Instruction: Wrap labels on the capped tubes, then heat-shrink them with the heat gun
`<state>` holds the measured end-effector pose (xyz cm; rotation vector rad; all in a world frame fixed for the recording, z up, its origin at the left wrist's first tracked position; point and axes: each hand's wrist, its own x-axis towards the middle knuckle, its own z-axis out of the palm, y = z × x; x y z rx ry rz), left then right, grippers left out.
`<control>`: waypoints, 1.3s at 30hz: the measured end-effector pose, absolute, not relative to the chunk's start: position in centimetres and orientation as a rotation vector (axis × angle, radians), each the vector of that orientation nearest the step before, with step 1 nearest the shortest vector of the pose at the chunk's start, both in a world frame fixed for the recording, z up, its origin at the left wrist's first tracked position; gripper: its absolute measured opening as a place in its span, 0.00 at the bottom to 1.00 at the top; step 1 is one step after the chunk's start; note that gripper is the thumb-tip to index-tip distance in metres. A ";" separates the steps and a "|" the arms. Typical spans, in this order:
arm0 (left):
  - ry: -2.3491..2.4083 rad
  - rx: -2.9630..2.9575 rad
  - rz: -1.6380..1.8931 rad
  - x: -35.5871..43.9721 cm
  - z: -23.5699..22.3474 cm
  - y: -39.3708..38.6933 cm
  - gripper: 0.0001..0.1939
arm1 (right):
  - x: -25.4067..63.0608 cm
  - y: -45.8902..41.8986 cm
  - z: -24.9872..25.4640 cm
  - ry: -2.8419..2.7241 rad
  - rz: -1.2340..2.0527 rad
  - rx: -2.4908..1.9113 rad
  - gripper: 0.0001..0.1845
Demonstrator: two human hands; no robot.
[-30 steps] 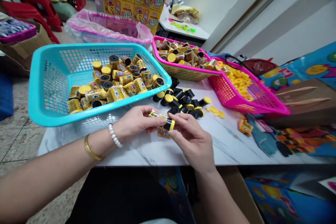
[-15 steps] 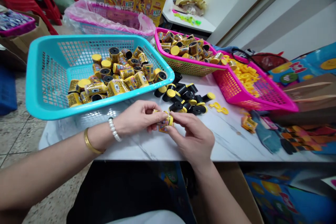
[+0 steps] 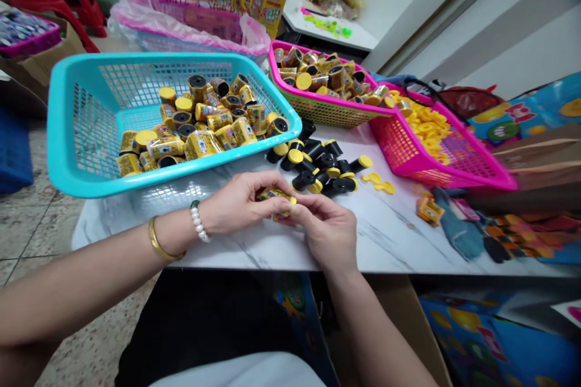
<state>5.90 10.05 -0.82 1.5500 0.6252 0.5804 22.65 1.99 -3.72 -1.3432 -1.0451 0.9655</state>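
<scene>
Between my two hands, above the front of the marble-patterned table (image 3: 385, 248), is a small canister (image 3: 272, 193) with a printed yellow wrapper and a yellow end. My left hand (image 3: 247, 202) closes round its wrapped body. From the other side my right hand (image 3: 329, 227) pinches the yellow end; the fingers cover much of it. Just beyond lie several bare black canisters (image 3: 325, 161) with yellow caps. The turquoise basket (image 3: 86, 178) at the left holds many wrapped canisters (image 3: 202, 144), some showing black ends, others yellow.
A pink basket (image 3: 324, 110) with more wrapped canisters stands behind. Beside it, another pink basket (image 3: 481, 163) holds yellow plastic pieces (image 3: 429, 127); a few yellow rings (image 3: 379, 183) lie on the table. At the right are a wrapped piece (image 3: 429, 210) and a blue-grey cloth (image 3: 463, 233).
My hands have drawn closer together around the canister, and the right hand has shifted left. More of the wrapper is now hidden by the fingers. The view has tilted slightly.
</scene>
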 end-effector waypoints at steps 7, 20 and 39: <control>0.869 1.156 0.376 6.6 -0.3 10.0 0.17 | 23.8 2.4 -3.9 -1.121 1.096 -1.248 0.19; 0.586 0.878 0.195 6.1 -1.0 11.0 0.27 | 23.2 1.8 -3.3 -1.377 0.699 -1.116 0.13; 0.852 0.906 0.348 6.2 0.1 10.7 0.28 | 22.3 3.6 -1.6 -1.576 0.098 -1.222 0.13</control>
